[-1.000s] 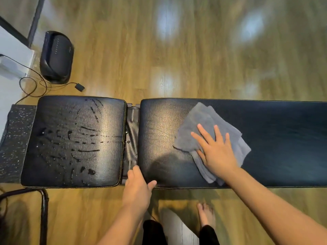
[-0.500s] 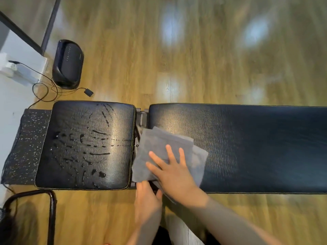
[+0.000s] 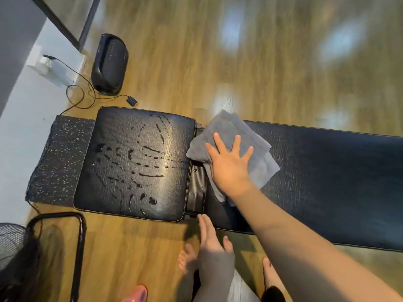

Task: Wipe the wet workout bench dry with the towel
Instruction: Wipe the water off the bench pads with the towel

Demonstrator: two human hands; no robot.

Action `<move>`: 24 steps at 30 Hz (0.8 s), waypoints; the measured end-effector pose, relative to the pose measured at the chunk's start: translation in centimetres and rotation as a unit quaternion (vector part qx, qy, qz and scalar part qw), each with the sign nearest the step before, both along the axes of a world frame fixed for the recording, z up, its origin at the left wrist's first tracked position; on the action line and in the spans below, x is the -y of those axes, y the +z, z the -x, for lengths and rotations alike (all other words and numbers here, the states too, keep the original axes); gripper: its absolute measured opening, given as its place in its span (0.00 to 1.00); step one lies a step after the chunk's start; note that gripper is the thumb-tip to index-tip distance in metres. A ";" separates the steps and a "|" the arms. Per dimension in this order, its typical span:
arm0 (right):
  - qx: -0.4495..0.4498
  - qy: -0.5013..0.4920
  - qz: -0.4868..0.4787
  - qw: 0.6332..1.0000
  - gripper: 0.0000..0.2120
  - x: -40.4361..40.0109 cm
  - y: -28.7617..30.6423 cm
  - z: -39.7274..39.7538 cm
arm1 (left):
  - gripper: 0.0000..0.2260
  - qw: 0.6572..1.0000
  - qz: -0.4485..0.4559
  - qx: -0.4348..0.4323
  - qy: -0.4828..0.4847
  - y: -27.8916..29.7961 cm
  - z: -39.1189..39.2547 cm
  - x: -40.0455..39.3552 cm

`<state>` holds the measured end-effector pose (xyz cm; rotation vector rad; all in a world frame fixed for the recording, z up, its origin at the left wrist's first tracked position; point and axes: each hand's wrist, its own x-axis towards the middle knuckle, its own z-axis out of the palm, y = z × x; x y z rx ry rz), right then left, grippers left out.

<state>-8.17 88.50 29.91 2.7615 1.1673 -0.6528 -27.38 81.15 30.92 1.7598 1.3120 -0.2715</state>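
A: Grey towel [image 3: 231, 147], folded, lies centre frame at the near end of the long pad [image 3: 327, 184], overhanging the gap beside the wet seat pad [image 3: 135, 162].

B: Hands?

A: My right hand [image 3: 229, 168] presses it flat, fingers spread, for wiping. My left hand [image 3: 210, 236], fingers straight, steadies the bench edge. The bench runs left to right.

Soft, fairly bright indoor light falls from above and leaves pale blurred glare patches on the far wooden floor [image 3: 239, 62]. The wet seat pad [image 3: 135, 164] throws back a bright sheen near its right side, so the water streaks show clearly. The right forearm [image 3: 305, 247] casts a shadow over the left hand [image 3: 212, 238] (which looks dim). Wide-angle bending curves the edges, and the far floor and near corners are smeared.
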 end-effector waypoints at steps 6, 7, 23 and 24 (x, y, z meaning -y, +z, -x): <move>-0.029 0.169 0.009 0.985 0.32 9.5 0.5 7.0 | 0.32 1.000 0.015 -0.013 -0.011 -1.9 2.0 -0.8; -0.035 0.179 0.014 0.983 0.33 11.7 0.6 8.1 | 0.30 0.998 0.008 -0.046 -0.031 -3.4 2.9 -0.6; -0.024 -0.131 -0.059 0.989 0.24 7.5 0.3 -3.1 | 0.37 0.985 0.037 -0.075 -0.152 2.3 1.7 -1.2; -0.002 -0.089 -0.063 0.994 0.25 8.4 0.1 -1.1 | 0.36 0.983 0.044 -0.083 -0.158 2.6 1.5 -1.5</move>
